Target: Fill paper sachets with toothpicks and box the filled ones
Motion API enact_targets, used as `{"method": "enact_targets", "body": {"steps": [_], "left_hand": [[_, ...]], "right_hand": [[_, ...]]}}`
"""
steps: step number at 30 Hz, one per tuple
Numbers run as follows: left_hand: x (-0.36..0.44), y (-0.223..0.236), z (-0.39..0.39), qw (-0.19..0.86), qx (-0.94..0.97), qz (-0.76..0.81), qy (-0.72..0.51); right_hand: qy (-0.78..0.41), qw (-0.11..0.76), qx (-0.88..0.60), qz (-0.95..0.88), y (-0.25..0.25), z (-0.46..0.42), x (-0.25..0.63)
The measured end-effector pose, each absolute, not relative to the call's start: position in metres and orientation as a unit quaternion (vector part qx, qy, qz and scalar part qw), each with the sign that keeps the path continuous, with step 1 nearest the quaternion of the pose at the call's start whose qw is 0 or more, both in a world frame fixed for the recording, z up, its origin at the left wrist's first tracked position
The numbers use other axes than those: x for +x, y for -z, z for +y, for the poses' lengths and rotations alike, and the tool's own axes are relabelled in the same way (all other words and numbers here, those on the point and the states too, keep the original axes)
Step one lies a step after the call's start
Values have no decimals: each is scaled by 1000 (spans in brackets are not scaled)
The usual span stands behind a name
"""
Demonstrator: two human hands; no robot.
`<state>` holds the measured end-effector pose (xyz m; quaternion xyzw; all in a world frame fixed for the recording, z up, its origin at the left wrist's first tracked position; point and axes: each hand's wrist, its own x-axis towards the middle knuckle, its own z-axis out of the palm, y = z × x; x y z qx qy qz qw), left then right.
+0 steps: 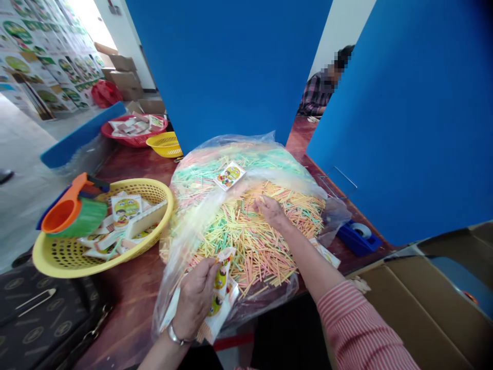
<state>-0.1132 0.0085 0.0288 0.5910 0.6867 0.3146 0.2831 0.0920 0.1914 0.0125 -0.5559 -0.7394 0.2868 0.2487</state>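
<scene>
A big clear plastic bag (192,205) lies open on the wooden table (131,288), filled with thin coloured sticks (246,236) in yellow, green, orange and pink. My left hand (194,298) is closed around a small stack of printed paper packets (221,288) at the near edge of the bag. My right hand (271,210) reaches into the pile, fingers curled down among the sticks. One loose printed packet (230,175) rests on top of the bag farther back.
A yellow basket (77,257) at left holds packets and an orange and green tape dispenser (73,210). Farther back sit a red basket (133,139) and a small yellow basket (165,146). A blue tape dispenser (358,236) lies at right. Blue partitions stand behind; another person (319,90) sits beyond.
</scene>
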Motion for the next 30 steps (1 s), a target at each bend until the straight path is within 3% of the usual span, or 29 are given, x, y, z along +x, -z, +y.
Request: {"method": "enact_targets", "body": {"steps": [5, 9, 12, 18, 25, 30], "left_hand": [[-106, -30, 19, 331, 584, 670, -316], [-95, -35, 27, 374, 589, 642, -316], [-89, -35, 32, 414, 572, 625, -333], [-86, -33, 32, 489, 516, 602, -365], [-89, -39, 33, 467, 546, 609, -335], [-88, -43, 33, 464, 545, 618, -325]], "right_hand": [[-352, 349, -555, -668, -19, 180, 92], [-548, 520, -438, -486, -44, 143, 75], [-610, 559, -364, -429, -64, 111, 60], [-606, 518, -378, -471, -67, 93, 54], [-622, 366, -388, -573, -69, 97, 65], [-706, 387, -323, -499, -64, 91, 56]]}}
